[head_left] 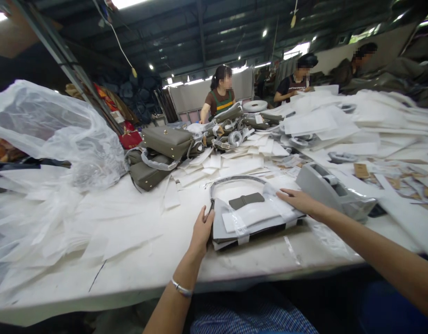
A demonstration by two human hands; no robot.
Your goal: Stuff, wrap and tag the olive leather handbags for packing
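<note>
A handbag (258, 230) lies in front of me near the table's edge, its face covered with white paper held by clear tape. Its wrapped handle (234, 178) arches away from me, and a small dark grey-green strap piece (246, 200) rests on top. My left hand (201, 228) grips the bag's left side near the handle's base; some fingers are hidden. Across the bag's upper right lies my right hand (297, 201), fingers stretched out flat on the wrapping. A grey tape dispenser (334, 188) stands just beyond that hand.
Loose white sheets (78, 227) spread over the left of the table, beside a clear plastic bag (60, 130). Further back are dark handbags (168, 141) and stacked white paper (318, 123). Brown tags (361, 170) lie at right. Several people work across the table.
</note>
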